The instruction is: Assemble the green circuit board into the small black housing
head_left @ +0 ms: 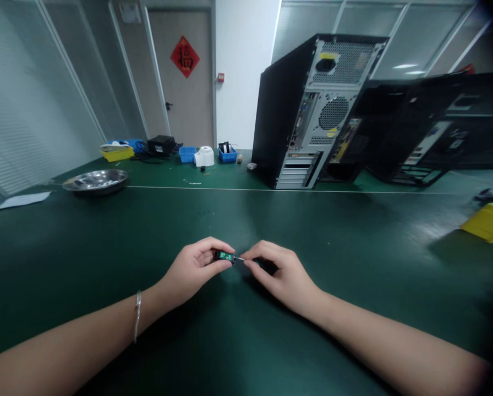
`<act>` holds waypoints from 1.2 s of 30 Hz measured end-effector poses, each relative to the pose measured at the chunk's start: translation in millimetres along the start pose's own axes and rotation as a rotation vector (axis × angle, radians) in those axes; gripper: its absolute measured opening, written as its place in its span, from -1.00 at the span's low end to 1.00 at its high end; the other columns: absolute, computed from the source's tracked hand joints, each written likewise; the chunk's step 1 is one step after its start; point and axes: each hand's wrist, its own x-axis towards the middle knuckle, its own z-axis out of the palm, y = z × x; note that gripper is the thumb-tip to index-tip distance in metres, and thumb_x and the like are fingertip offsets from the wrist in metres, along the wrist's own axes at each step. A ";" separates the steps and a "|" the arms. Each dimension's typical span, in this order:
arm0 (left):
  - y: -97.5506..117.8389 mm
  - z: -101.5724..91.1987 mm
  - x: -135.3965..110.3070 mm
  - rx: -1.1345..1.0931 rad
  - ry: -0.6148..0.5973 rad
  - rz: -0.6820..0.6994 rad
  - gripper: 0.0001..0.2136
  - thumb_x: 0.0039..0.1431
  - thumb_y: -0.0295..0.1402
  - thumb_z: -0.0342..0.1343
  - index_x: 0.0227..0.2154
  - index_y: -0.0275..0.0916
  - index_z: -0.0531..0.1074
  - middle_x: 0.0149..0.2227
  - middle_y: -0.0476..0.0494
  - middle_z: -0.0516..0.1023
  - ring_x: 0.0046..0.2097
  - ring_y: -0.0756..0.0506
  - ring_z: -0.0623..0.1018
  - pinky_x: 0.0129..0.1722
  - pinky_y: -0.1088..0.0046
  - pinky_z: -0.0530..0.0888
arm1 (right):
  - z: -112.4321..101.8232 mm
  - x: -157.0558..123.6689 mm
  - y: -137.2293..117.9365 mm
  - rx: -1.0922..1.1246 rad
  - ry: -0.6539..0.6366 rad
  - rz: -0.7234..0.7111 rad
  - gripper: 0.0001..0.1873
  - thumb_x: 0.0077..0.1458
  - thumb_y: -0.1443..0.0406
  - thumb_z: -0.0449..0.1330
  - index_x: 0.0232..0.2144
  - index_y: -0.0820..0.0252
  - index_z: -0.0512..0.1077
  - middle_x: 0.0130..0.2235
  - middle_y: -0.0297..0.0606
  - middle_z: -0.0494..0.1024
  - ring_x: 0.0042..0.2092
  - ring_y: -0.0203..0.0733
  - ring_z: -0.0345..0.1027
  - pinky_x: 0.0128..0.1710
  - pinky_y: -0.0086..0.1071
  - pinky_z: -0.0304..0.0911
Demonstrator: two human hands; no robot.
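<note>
Between the thumb and fingers of my left hand (201, 264) is a small black part with a green circuit board (225, 256) showing on top. My right hand (281, 272) pinches a thin metal shaft (240, 258), whose tip meets the right end of the black part. Something dark shows under my right palm; whether it is the shaft's handle or shadow I cannot tell. Both hands are low over the green tabletop (230, 341), close together. A silvery bracelet (137, 316) circles my left wrist.
A black computer tower (285, 110) stands at the back, with more dark cases (428, 121) to its right. A metal bowl (98, 190) sits at the left. Blue bins (187, 154), a white plastic piece (204, 157) and a yellow tray (118, 154) line the back. A yellow bin (489, 223) stands far right.
</note>
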 end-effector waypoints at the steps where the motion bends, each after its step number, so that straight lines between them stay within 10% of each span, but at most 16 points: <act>1: 0.8 0.3 -0.7 0.046 0.019 0.004 -0.84 0.11 -0.40 0.23 -0.22 -0.27 0.53 -0.20 -0.15 0.55 -0.12 -0.12 0.54 -0.03 0.30 0.47 | 0.1 -0.1 -0.1 -0.003 -0.004 -0.003 -0.87 0.22 0.35 0.15 -0.27 0.15 0.52 -0.32 -0.25 0.56 -0.29 -0.22 0.45 -0.25 -0.36 0.36; 36: 2.5 4.7 -1.9 -0.019 0.103 0.010 -0.83 0.00 -0.38 0.33 -0.30 -0.28 0.62 -0.24 -0.18 0.63 -0.15 -0.17 0.60 -0.06 0.27 0.57 | 1.3 -0.1 -0.9 0.052 0.019 -0.032 -0.87 0.24 0.32 0.14 -0.27 0.15 0.51 -0.31 -0.23 0.58 -0.27 -0.20 0.46 -0.25 -0.33 0.37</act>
